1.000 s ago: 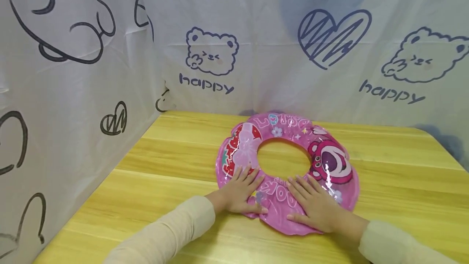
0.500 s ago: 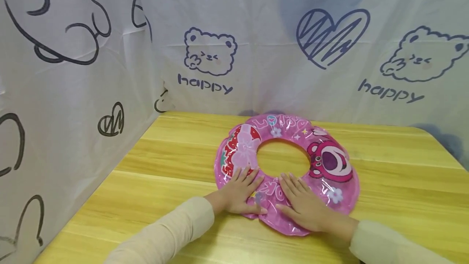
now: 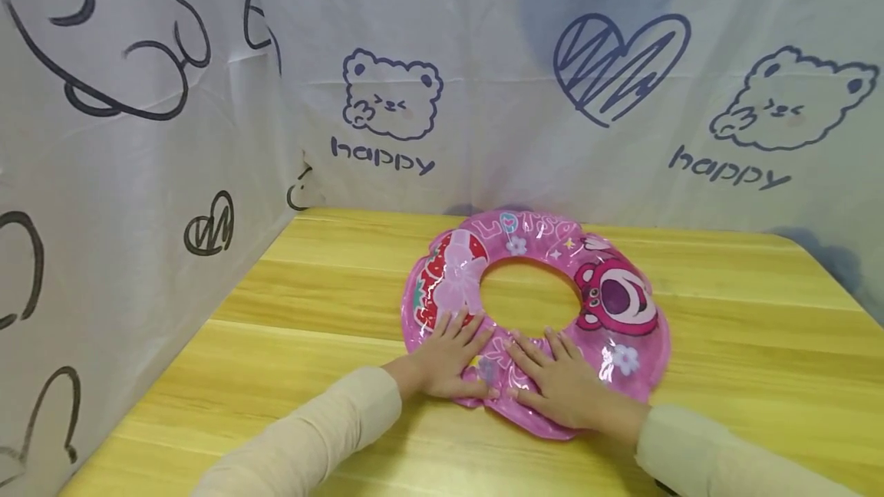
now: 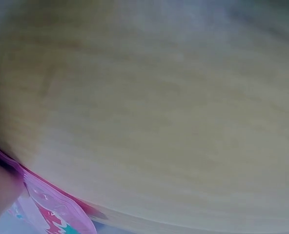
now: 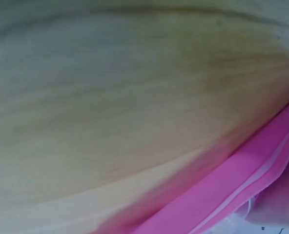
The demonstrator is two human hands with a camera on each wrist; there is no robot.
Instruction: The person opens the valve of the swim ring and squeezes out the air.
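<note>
A pink inflatable swim ring (image 3: 625, 386) lies flat on the table, printed with strawberries, a bear face and white letters. My left hand (image 3: 449, 359) rests on its near left part, fingers spread. Beside it, my right hand (image 3: 562, 386) lies palm down on the near part of the ring, fingers straight and slightly spread. Both hands hide some of the lettering. In the left wrist view, the ring's edge (image 4: 56, 207) shows at the lower left next to a bit of the hand. The right wrist view has the ring's pink side (image 5: 208, 195) at the lower right.
The yellow wood-grain table (image 3: 276, 374) extends around the ring. White cloth with line drawings (image 3: 497, 136) hangs behind the table, close to the ring's far edge, and another cloth side (image 3: 138, 190) stands on the left.
My right hand has slid left along the near part of the ring, closer to the left hand, uncovering a white flower print. The left hand stays in place on the ring.
</note>
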